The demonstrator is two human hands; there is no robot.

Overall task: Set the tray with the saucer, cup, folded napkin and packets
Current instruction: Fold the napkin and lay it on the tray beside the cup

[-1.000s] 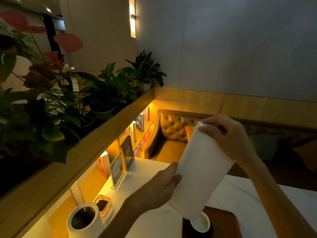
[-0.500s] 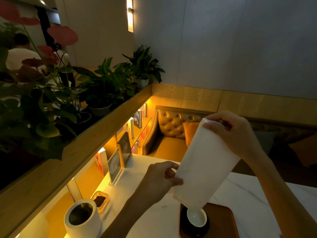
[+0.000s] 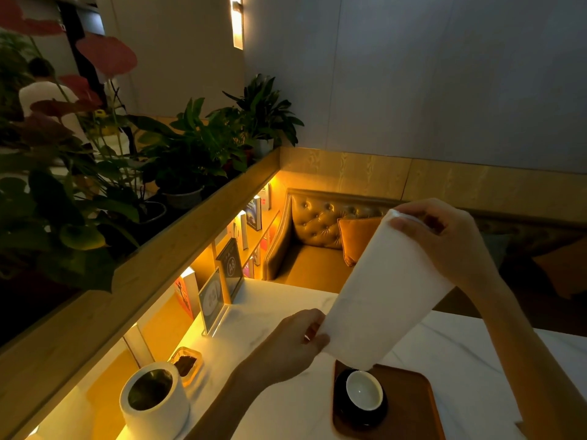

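A white napkin hangs stretched in the air above the table. My right hand pinches its upper end and my left hand pinches its lower left edge. Below it a brown wooden tray lies on the white marble table. On the tray's left part a black saucer carries a small white cup, upright and empty. I see no packets.
A white cylindrical container stands at the near left, with a small clear dish of dark contents behind it. Acrylic sign stands and books line the lit shelf. A tufted sofa lies beyond the table, plants on the ledge.
The napkin has stayed held between both hands at much the same tilt. My left hand's fingers have shifted along the napkin's lower edge. The camera view has tipped down slightly.
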